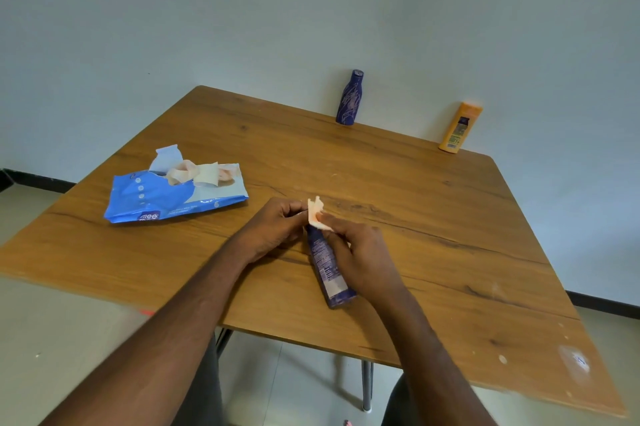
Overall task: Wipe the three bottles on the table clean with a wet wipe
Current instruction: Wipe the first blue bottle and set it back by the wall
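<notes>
Item one: a dark blue bottle (pixel 327 269), held tilted above the wooden tabletop (pixel 433 235). Our right hand (pixel 360 252) grips its body; our left hand (pixel 273 228) pinches a small wet wipe (pixel 316 214) against its top end. Item two: a blue patterned bottle (pixel 349 98), upright at the far edge. Item three: an orange bottle (pixel 459 127), upright at the far right corner. Item four: a blue wipes pack (pixel 166 198), flap open, wipes spilling out, left of our hands.
</notes>
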Motion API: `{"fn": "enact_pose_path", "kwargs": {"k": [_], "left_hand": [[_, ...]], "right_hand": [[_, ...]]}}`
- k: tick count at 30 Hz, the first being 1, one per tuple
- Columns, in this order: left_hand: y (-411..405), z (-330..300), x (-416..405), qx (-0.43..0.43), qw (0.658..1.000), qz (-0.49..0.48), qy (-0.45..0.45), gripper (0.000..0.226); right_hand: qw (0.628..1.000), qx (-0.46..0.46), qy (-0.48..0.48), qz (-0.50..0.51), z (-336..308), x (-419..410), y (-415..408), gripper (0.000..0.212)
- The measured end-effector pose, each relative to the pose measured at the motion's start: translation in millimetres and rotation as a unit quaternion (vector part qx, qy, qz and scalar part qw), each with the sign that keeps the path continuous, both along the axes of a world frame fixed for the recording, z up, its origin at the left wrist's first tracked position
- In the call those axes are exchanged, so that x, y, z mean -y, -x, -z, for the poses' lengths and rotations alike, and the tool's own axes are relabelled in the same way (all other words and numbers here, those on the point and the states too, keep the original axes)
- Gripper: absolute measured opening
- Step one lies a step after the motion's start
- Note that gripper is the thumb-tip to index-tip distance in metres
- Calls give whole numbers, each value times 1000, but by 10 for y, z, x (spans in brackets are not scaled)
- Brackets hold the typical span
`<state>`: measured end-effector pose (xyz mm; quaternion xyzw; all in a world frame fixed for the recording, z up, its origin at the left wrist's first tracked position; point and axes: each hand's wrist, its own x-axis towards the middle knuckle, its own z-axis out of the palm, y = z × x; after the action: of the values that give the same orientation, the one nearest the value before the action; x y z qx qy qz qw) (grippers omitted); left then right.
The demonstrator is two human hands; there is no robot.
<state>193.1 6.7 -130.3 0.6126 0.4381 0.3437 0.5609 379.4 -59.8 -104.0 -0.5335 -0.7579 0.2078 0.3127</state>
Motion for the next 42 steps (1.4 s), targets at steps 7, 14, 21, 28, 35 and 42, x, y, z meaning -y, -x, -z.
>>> {"fn": "enact_pose_path", "kwargs": {"k": [7, 14, 21, 28, 35, 42], "left_hand": [[-26, -16, -40, -41, 999, -9, 22, 17], [-43, 11, -72, -70, 997, -44, 11, 20], [-82, 4, -54, -54, 997, -50, 6, 20], [-89, -25, -55, -67, 997, -50, 1, 34], [-115, -63, -46, -50, 997, -49, 31, 32], [-37, -97, -36, -55, 997, -1, 48, 28]], "right_hand": [[991, 74, -4, -111, 3, 155, -193, 41], [989, 71, 33, -122, 78, 576, -399, 43], [978, -96, 145, -114, 117, 888, -557, 34], [871, -426, 108, 219, -21, 591, -460, 24], [992, -20, 11, 123, 99, 439, 165, 35], [989, -38, 48, 131, 46, 406, 145, 31]]}}
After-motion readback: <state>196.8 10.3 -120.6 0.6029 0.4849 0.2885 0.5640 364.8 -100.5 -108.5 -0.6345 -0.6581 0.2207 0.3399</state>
